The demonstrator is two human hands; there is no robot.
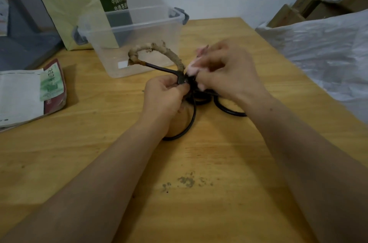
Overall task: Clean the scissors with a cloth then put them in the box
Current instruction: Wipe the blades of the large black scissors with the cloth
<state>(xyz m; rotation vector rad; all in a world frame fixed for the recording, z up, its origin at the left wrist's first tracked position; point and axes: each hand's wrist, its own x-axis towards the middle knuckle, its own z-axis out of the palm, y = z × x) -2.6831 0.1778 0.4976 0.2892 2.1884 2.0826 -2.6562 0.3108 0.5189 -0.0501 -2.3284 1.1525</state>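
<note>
- Left hand (pixel 165 94) grips scissors (pixel 159 67) near the pivot, their wrapped handle loop raised before the clear box (pixel 139 43).
- Right hand (pixel 229 75) pinches a pink cloth (pixel 194 66) against them.
- Black loops (pixel 227 111) lie on the table (pixel 199 163) beneath.

Wooden table (pixel 229 163) is carrying a clear plastic box (pixel 137 43) sitting toward the back, papers and a red-green packet (pixel 52 85) lying at the left edge, black scissors (pixel 199 95) lying mid-table, grey smudges (pixel 186 181) showing up front.

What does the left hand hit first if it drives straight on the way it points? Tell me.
Probably the pink cloth in the right hand: the left hand, gripping the scissors near the pivot, points toward it. Depth is unclear.
</note>
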